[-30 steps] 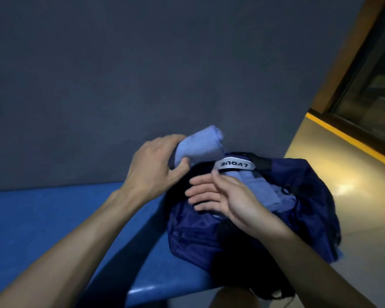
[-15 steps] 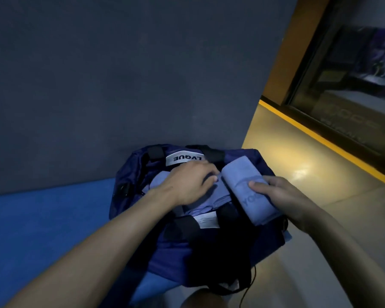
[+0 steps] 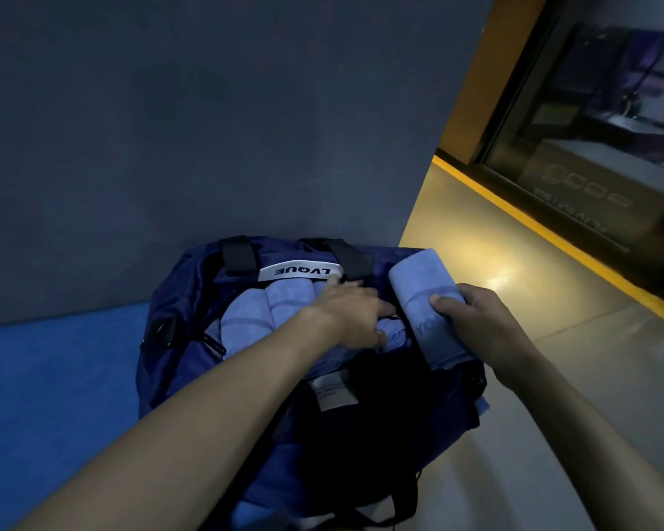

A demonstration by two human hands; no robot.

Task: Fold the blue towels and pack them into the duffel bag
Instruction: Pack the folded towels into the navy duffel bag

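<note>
Head view: the navy duffel bag (image 3: 192, 300) sits just below centre with its mouth open, on a blue surface (image 3: 54, 377) that runs off toward 9 o'clock, with a grey wall (image 3: 208, 109) behind it at 12 o'clock. Inside the bag, rolled blue towels (image 3: 254, 320) lie side by side just under a white label (image 3: 299, 270) on the far rim. The left hand (image 3: 355, 314) lies flat on the packed towels, fingers straight and spread, pressing down. Just beside it toward 3 o'clock, the right hand (image 3: 480, 323) grips another rolled towel (image 3: 424, 297), fingers curled round it, at the bag's right end. A yellow-edged floor (image 3: 476, 262) and a dark window (image 3: 610, 109) fill 2 o'clock.
</note>
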